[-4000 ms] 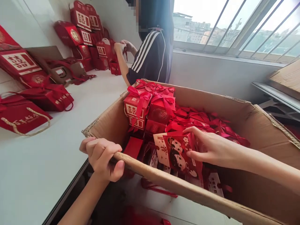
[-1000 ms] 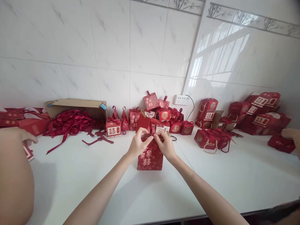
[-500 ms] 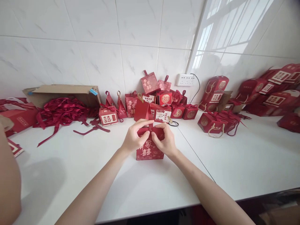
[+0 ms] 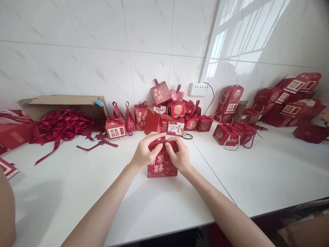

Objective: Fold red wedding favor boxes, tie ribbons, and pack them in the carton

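Observation:
A red gift box (image 4: pixel 162 168) with white characters stands upright on the white table in front of me. My left hand (image 4: pixel 147 149) grips its top edge from the left, thumb on the front face and fingers behind. From the right, my right hand (image 4: pixel 178 152) pinches the same top edge, its thumb close to my left thumb. Between the hands a red ribbon loop (image 4: pixel 162 138) rises from the top of the box. Just behind my fingers is a plain red box (image 4: pixel 152 122) with a gold cord loop.
Several red gift boxes (image 4: pixel 177 109) are piled against the tiled wall below a power strip (image 4: pixel 198 89). At left, dark red ribbons (image 4: pixel 68 128) spill from a cardboard box (image 4: pixel 64 100). More boxes (image 4: pixel 290 99) are stacked at right. Part of a person's arm (image 4: pixel 6 212) shows at the left edge.
The view has shifted slightly, so most things appear a little farther left. Both hands keep their hold on the top of the gift box, which stays upright.

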Demonstrator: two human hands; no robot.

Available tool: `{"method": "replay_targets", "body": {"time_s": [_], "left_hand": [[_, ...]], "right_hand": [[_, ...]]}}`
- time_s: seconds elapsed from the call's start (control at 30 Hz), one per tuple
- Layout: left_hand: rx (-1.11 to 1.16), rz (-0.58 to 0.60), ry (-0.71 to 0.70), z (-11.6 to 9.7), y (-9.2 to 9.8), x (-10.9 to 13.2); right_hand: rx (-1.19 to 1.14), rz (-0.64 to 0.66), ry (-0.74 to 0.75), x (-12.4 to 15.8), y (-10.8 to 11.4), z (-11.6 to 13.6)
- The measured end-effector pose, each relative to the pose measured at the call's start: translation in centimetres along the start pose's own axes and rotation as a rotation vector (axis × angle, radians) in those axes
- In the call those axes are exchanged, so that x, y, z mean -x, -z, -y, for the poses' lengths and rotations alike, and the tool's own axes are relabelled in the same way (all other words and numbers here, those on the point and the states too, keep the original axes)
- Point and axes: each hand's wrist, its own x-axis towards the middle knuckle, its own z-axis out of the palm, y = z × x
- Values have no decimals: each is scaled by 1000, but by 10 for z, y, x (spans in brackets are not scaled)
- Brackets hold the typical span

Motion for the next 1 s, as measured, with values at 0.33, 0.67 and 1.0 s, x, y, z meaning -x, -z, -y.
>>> {"method": "replay_targets", "body": {"time_s": [0.33, 0.67, 1.0], "left_hand": [[-10, 2, 45, 4, 0, -1], [127, -169, 149, 9, -10, 6], [221, -207, 223, 9, -12, 5]], "right_hand": [[-135, 50, -143, -3, 8, 12], [-228, 76, -318, -9, 9, 17], [-201, 134, -303, -12, 13, 16]]}}
